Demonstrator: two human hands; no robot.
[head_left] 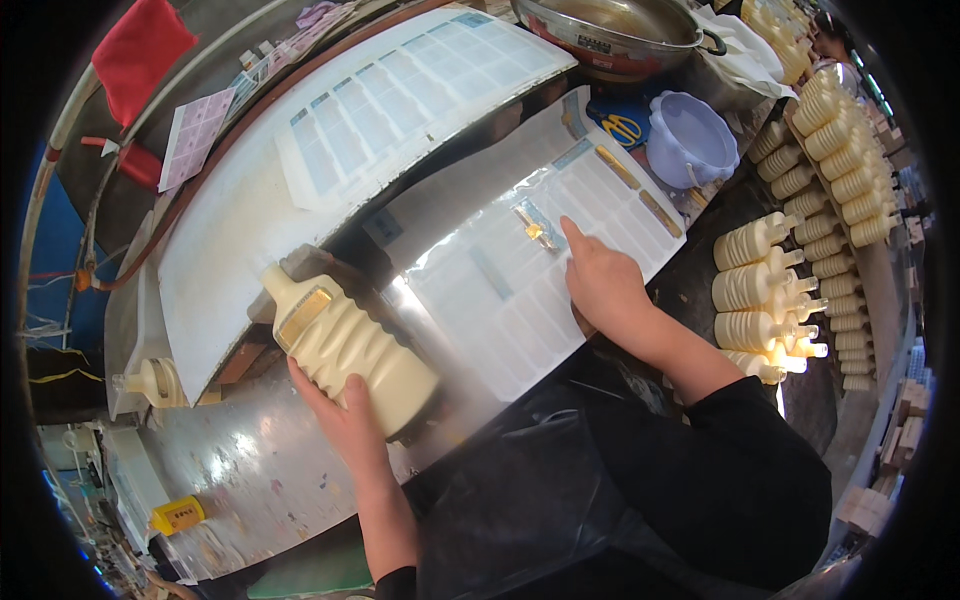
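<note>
A cream ribbed bottle (357,340) with a gold label near its neck lies tilted in my left hand (350,420), whose fingers wrap its lower side. The neck points up and left, by the edge of a white board. To the right, my right hand (608,285) is over a pale label sheet (520,340) divided into faint rectangles. Its index finger is stretched out on the sheet, and the other fingers curl under, partly hidden. Just left of that fingertip sits a small gold label (535,230). Two gold strips (640,190) lie along the sheet's right side.
The slanted white board (240,220) carries another label sheet (400,100). Scissors with yellow handles (622,128), a lavender bucket (690,140) and a metal pan (610,35) stand at the back right. Several cream bottles (745,285) are stacked at right. A small yellow bottle (177,515) lies lower left.
</note>
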